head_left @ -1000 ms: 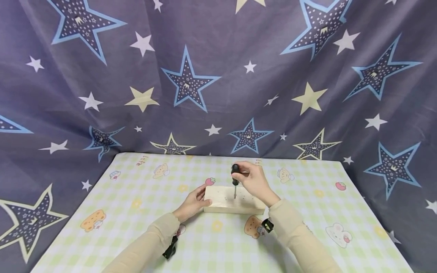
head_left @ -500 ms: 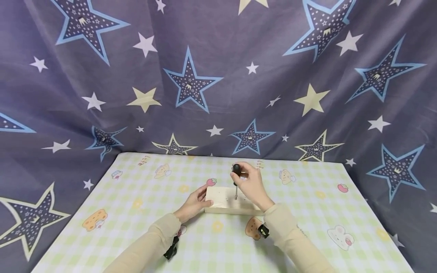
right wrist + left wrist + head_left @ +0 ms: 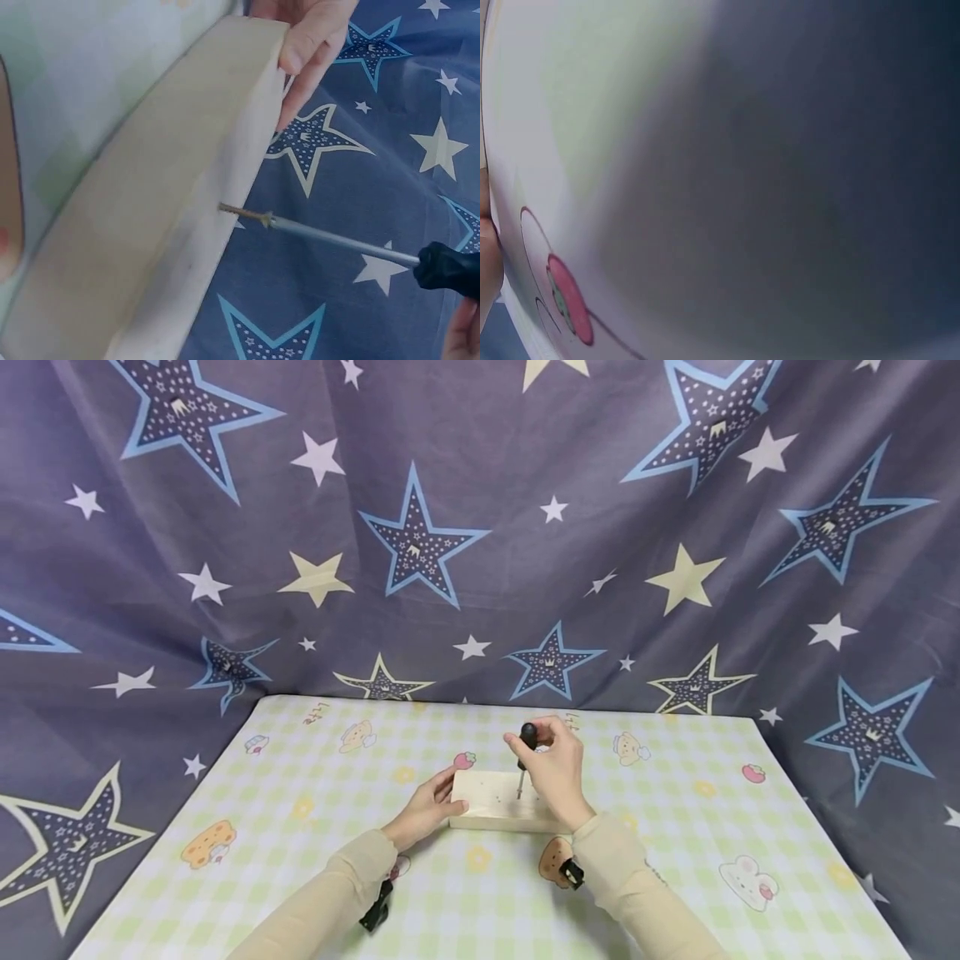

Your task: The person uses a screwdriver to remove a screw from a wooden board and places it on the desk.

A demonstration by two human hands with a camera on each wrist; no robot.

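Observation:
A pale wooden block (image 3: 487, 793) lies on the table, with several small dark holes or marks on its top. My left hand (image 3: 422, 810) grips its left end, thumb at the front corner and fingers behind. My right hand (image 3: 558, 768) holds the black handle of a screwdriver (image 3: 528, 735) between thumb and fingers. The screwdriver leans slightly, shaft down to the block. In the right wrist view a brassy screw (image 3: 244, 212) stands partly out of the wood, the screwdriver's tip at its head. The left wrist view has only part of the hand (image 3: 489, 262) at its edge.
A green-and-white checked tablecloth (image 3: 300, 877) with cartoon prints covers the table. Behind it hangs a dark star-patterned curtain (image 3: 480, 610). A black wrist camera (image 3: 377, 906) sits under the left sleeve, another (image 3: 573, 872) by the right.
My right hand has turned around the screwdriver and shifted slightly, its wrist swinging left; the handle's top has tilted a little to the right. The left hand still steadies the block.

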